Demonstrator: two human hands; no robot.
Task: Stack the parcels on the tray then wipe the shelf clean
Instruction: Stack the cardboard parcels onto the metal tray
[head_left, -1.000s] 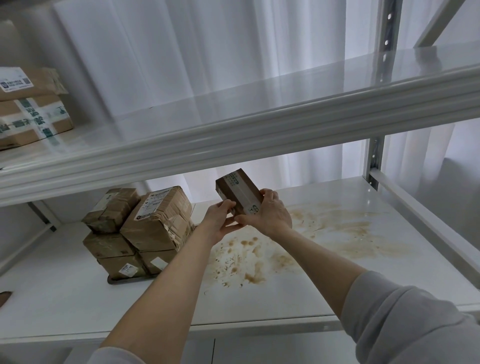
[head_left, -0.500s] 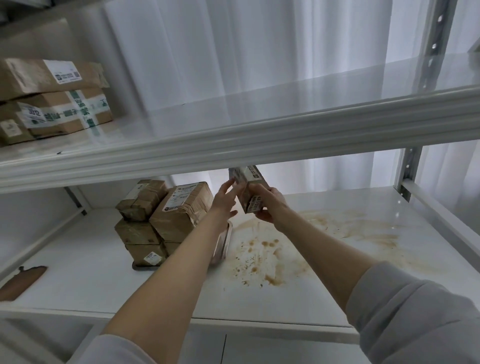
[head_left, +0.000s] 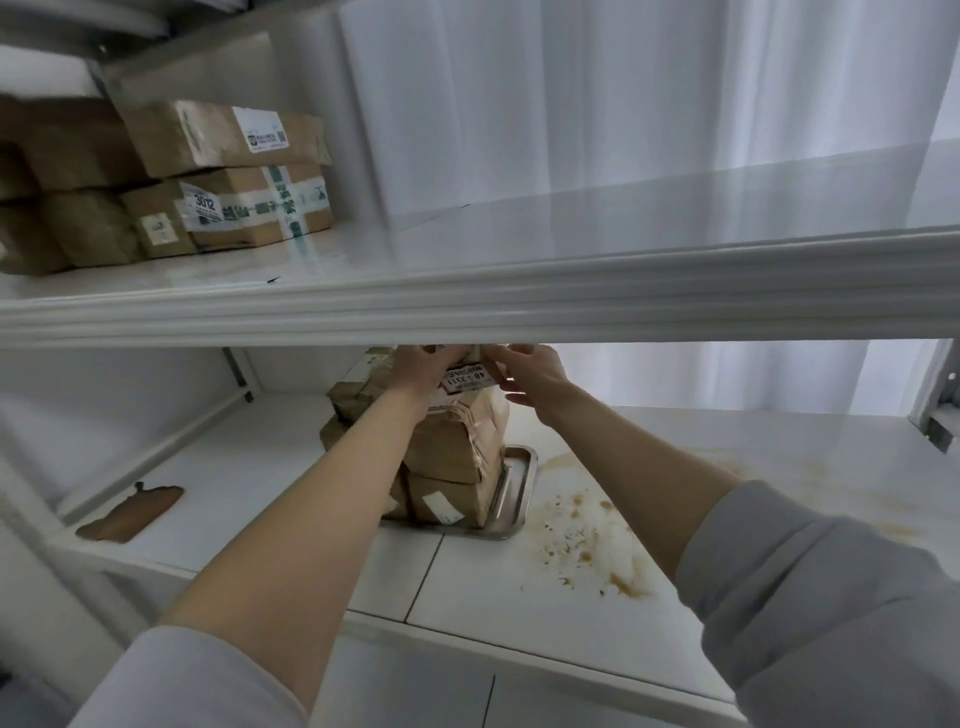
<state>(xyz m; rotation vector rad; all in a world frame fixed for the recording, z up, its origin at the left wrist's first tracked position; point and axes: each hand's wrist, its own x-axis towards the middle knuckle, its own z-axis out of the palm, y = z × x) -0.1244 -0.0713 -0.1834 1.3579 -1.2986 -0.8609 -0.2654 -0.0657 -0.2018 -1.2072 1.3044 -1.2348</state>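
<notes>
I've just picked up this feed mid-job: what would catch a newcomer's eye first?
The left hand and right hand meet on a small labelled parcel atop the parcel stack on the metal tray, half hidden under the edge of the upper shelf. Brown stains spread over the lower shelf right of the tray. More parcels sit on the upper shelf, at left.

Both bare forearms reach forward, hands close together.
The left hand (head_left: 423, 366) curls its fingers, tips hidden; the right hand (head_left: 527, 374) has fingers loosely spread, thumb lowered.
</notes>
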